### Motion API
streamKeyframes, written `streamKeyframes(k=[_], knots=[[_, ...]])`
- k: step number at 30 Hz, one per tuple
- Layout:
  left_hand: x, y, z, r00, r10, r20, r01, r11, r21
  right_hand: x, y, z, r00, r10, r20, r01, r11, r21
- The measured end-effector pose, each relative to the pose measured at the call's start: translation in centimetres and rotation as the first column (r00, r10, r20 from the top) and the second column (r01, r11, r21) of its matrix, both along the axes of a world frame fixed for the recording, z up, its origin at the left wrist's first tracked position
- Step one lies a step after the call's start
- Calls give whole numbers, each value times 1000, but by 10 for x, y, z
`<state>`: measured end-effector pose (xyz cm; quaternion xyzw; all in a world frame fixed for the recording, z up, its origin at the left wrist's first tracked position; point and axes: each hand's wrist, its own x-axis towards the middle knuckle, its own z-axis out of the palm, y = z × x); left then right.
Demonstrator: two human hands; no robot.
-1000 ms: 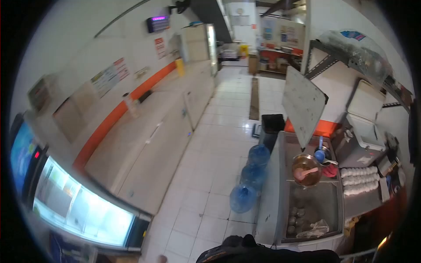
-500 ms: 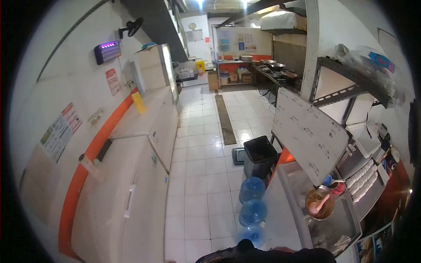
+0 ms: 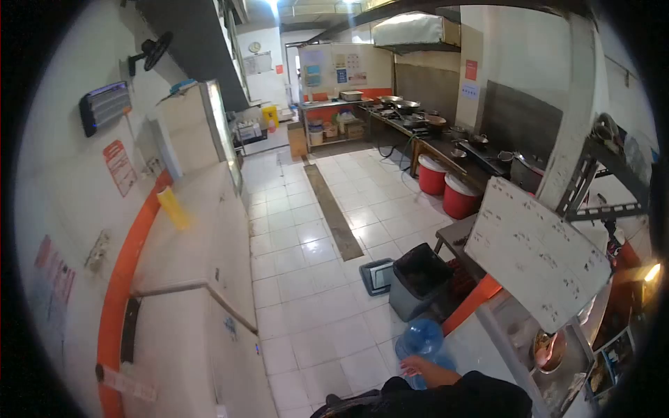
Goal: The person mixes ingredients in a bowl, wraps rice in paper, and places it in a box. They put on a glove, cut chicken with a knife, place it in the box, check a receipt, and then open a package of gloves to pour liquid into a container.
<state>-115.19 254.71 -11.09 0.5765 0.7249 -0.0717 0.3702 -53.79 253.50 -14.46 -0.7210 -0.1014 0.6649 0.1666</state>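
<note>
My right hand [image 3: 424, 370] shows at the bottom of the view, reaching left out of a dark sleeve [image 3: 481, 396]. Its fingers are loosely stretched, with nothing visible in them. Behind it in this view stand large blue water jugs [image 3: 421, 337] on the tiled floor; the hand overlaps the lower ones and hides part of them. My left hand is out of view. Dark clothing [image 3: 390, 403] fills the bottom edge.
White chest freezers [image 3: 185, 251] line the left wall. Ahead on the tiled floor [image 3: 313, 306] stand a grey bin [image 3: 418, 285] and its lid [image 3: 377, 276]. At right, a whiteboard [image 3: 536, 254] leans above a sink [image 3: 512, 306] with a metal bowl [image 3: 549, 354].
The view has moved forward and turned right, bringing two red buckets and more of the stove counter into sight. My right hand has come into view over the blue jugs.
</note>
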Motion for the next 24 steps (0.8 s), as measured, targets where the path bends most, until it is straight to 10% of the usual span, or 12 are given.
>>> streamKeyframes(k=[7, 8, 9, 12, 16, 24], knots=[[-37, 389, 2, 902, -219, -372, 277, 955, 110, 74, 70, -11, 916, -400, -15, 400, 916, 16], [-30, 460, 3, 658, -441, -610, 692, 674, 259, 91, 83, -34, 898, -437, 49, 439, 897, -49], [-16, 522, 20, 961, -156, -227, 241, 876, 418, 121, 84, -94, 864, -501, -36, 501, 865, -20], [52, 648, 56, 984, -27, 177, -101, 734, 672, 155, 134, -75, 775, -575, -262, 598, 801, 11], [128, 694, 21, 991, -93, 94, 42, 894, 446, 176, 285, -80, 845, -534, -27, 523, 836, -166], [242, 766, -23, 966, -234, 110, 240, 970, -46, 238, 643, 8, 900, -436, 14, 426, 885, 188]])
